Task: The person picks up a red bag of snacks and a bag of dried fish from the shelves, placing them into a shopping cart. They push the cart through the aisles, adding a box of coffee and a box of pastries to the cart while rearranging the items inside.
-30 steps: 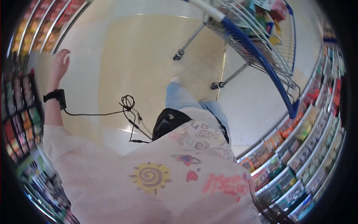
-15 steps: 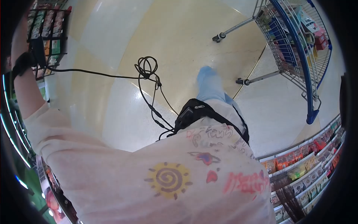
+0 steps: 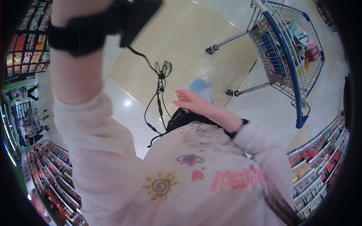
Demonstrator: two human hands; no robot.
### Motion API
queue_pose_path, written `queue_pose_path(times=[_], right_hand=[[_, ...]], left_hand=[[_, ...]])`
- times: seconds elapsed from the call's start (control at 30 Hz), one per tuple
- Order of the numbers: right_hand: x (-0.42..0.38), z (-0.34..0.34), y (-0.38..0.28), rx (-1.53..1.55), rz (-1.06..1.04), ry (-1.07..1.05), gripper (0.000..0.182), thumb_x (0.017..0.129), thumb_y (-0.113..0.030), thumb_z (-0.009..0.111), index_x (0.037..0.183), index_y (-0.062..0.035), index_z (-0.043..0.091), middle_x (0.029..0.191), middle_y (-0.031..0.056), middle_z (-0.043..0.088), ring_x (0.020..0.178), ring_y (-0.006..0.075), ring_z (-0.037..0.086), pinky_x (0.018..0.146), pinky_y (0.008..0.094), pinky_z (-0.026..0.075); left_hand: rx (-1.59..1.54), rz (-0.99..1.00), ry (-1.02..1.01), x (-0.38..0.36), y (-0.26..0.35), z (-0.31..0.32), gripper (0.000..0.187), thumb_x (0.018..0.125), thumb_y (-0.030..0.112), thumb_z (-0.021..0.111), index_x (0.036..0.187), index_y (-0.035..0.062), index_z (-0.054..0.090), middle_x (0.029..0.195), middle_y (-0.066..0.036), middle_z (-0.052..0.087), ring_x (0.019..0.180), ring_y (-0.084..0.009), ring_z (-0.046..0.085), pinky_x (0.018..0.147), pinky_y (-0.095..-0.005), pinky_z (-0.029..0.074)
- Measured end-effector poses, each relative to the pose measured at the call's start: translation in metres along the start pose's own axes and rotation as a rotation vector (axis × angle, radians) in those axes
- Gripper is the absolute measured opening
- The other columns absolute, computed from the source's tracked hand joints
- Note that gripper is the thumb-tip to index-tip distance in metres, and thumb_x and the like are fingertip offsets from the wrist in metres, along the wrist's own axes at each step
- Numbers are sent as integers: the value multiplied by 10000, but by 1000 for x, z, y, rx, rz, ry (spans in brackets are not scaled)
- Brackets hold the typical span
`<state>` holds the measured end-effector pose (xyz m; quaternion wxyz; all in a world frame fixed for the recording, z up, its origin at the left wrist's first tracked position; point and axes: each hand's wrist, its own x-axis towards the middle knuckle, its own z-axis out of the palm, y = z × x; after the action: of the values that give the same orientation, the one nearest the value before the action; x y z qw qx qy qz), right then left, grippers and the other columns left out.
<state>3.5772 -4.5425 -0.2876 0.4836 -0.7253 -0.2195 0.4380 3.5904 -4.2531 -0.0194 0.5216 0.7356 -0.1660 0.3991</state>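
Note:
My right hand [image 3: 189, 101] is held in front of my waist, just above a black waist bag [image 3: 184, 116]. Its fingers point left, stretched out and slightly apart, with nothing in them. A black band [image 3: 238, 129] circles that wrist. My left forearm [image 3: 77, 75] rises large on the left, wearing a black strap with a dark device [image 3: 141, 19]. The left hand itself lies beyond the top edge. From the device a black cable [image 3: 162, 71], tied in a loop, runs down toward the waist bag.
A shopping cart [image 3: 292, 71] with a blue handle stands at the upper right, holding several packages. Shelves of packaged goods [image 3: 316, 165] line the right, with more shelves [image 3: 52, 165] at the lower left and a rack [image 3: 28, 52] at the upper left. Tiled floor [image 3: 181, 41] lies ahead.
My left arm has swung from the far left edge in toward the camera. My right hand has come into view at my waist. The cart appears slightly further left.

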Motion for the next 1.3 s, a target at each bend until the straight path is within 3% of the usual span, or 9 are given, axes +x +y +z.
queue_pose_path(times=[0.1, 0.27, 0.47, 0.5, 0.67, 0.8, 1.0, 1.1, 1.3], right_hand=[[22, 13, -4, -229, 233, -68, 604, 822, -448, 597, 1213, -1, 484, 1311, 187, 419, 1073, 264, 543, 874, 304, 443], [26, 3, -2, 449, 245, -491, 258, 943, -307, 445, 1014, -81, 547, 1149, 133, 572, 1132, 208, 512, 925, 320, 411], [-19, -29, -26, 465, 224, -213, 212, 962, -265, 403, 996, -81, 504, 968, 130, 631, 997, 214, 590, 897, 353, 431], [-18, -37, -19, 546, 104, -190, 237, 958, -275, 408, 1043, -63, 475, 937, 125, 627, 982, 211, 592, 878, 342, 441], [-12, -64, -21, 736, -79, -65, 278, 957, -244, 405, 1118, -20, 432, 730, 84, 584, 792, 215, 609, 800, 345, 465], [-9, -73, -42, 680, -97, -4, 192, 941, -216, 443, 1001, -39, 489, 702, 68, 572, 739, 195, 606, 724, 329, 492], [1, -67, -57, 573, -80, -26, 179, 937, -222, 454, 954, -46, 486, 752, 96, 602, 749, 221, 632, 681, 327, 523], [6, -68, -62, 580, -61, 3, 184, 939, -224, 447, 986, -47, 465, 770, 111, 607, 753, 233, 635, 685, 338, 530], [14, -77, -52, 612, -36, 68, 220, 946, -223, 428, 1079, -48, 430, 795, 110, 602, 753, 240, 634, 694, 358, 526]], left_hand=[[54, -157, 49, -50, -18, -15, 163, 873, 195, 545, 890, 45, 606, 782, -53, 626, 723, -129, 593, 685, -237, 478], [145, -127, 328, -77, -26, -91, 167, 883, 191, 533, 855, 42, 604, 765, -57, 629, 701, -125, 588, 672, -244, 471], [476, -55, 26, -68, -47, -71, 187, 895, 186, 519, 813, 39, 602, 743, -62, 632, 675, -120, 582, 657, -252, 461], [204, -214, -165, -66, -9, -37, 253, 898, 138, 490, 1079, -1, 598, 817, -64, 631, 753, -118, 587, 695, -226, 450], [262, -737, -57, -158, -31, -76, 232, 898, 173, 501, 1038, 33, 622, 758, -37, 617, 712, -91, 582, 676, -223, 453], [229, -850, 102, -215, -20, -82, 221, 899, 163, 494, 1032, 45, 625, 764, -34, 618, 731, -98, 584, 690, -226, 452], [151, -935, -568, -281, -24, 39, 427, 820, 249, 634, 1190, 68, 520, 1005, -93, 628, 824, -159, 608, 772, -286, 477], [-49, -1086, -700, -284, -22, 45, 461, 794, 281, 663, 1176, 61, 528, 926, -100, 647, 751, -160, 619, 690, -297, 489], [-420, -1366, -1427, -303, -8, 7, 420, 793, 406, 649, 992, 37, 620, 581, -32, 572, 525, -117, 573, 484, -258, 447]])
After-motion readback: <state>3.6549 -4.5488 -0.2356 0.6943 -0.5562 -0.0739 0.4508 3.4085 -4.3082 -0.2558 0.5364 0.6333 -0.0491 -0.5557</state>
